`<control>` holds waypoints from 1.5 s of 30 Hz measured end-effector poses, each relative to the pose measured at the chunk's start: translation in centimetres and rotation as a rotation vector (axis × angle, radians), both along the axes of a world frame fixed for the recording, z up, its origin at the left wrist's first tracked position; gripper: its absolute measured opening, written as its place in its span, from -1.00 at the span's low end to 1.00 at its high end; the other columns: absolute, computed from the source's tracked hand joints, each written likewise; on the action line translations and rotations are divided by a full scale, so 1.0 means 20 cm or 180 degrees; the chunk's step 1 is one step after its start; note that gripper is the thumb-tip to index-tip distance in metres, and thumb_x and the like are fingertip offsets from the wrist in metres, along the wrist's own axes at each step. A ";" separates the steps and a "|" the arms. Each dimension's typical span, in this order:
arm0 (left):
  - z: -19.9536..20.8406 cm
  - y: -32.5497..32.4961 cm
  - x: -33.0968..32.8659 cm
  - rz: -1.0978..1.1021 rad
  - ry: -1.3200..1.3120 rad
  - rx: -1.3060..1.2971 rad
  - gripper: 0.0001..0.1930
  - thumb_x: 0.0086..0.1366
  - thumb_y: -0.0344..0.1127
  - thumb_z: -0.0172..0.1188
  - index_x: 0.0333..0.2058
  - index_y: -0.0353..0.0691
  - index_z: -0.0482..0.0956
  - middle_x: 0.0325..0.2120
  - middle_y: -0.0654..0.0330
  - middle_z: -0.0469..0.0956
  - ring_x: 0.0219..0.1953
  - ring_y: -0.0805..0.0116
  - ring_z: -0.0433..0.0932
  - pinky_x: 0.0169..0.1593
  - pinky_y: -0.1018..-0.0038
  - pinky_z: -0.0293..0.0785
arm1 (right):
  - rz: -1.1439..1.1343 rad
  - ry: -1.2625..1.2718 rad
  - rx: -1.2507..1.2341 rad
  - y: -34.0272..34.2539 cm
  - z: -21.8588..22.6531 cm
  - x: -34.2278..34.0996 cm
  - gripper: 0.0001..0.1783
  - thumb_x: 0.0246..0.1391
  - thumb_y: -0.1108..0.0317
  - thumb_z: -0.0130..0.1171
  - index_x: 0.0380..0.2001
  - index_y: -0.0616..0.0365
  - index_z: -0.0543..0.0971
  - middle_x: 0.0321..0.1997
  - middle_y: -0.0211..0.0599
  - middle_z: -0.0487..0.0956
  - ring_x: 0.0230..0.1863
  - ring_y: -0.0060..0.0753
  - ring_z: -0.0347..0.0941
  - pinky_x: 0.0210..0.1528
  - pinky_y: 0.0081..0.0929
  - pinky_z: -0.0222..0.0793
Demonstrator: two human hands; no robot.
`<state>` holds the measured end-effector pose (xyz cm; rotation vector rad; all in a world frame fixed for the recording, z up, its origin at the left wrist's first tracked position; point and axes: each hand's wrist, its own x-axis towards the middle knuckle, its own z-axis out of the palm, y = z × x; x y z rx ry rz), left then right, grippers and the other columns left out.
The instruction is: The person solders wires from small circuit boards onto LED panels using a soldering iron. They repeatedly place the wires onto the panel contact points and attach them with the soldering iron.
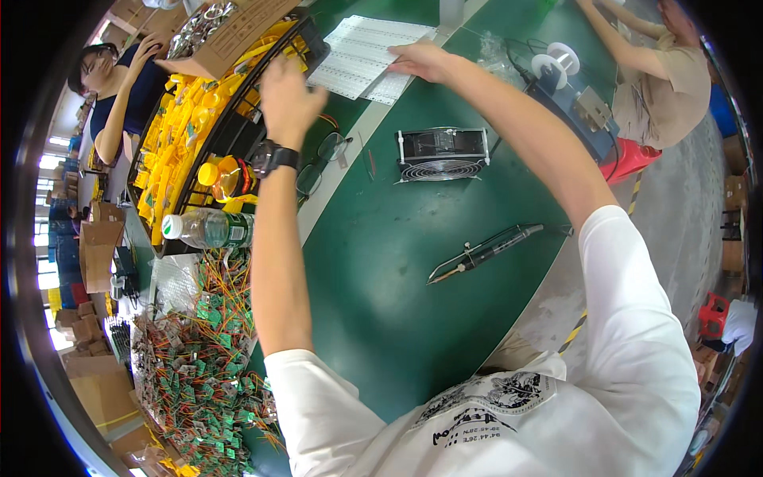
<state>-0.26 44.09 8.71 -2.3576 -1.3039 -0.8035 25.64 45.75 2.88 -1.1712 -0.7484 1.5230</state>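
A stack of white sheets (362, 56), printed with rows of small marks, lies at the far end of the green table. My right hand (420, 62) pinches its right edge, thumb and fingers together. My left hand (291, 97) is over the rim of a black crate (238, 99), beside yellow plastic parts (179, 131). Motion smears its fingers, and whatever they touch is hidden. Nearer to me stand a small fan with a wire guard (443, 155) and a soldering iron (485, 253) with a bent wire alongside it, neither one touched.
On the left lie a clear bottle (208, 228), an orange-filled bottle (229, 176) and a heap of green circuit boards with wires (211, 350). Glasses (322, 163) rest near the crate. A blue box (584, 111) with a white spool (556, 63) stands right. Two people are nearby.
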 end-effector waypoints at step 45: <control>0.34 -0.89 0.07 -0.0526 -0.1392 -0.0849 -0.75 0.21 -0.29 -0.03 -0.33 -0.28 0.61 -0.47 -0.01 0.59 -0.37 0.06 0.59 -0.21 0.29 0.50 | -0.1941 -0.0073 0.1114 -2.03 0.43 0.23 -0.49 0.12 0.48 0.04 0.13 0.44 0.28 0.15 0.01 0.37 0.10 -0.20 0.36 0.15 -0.28 0.30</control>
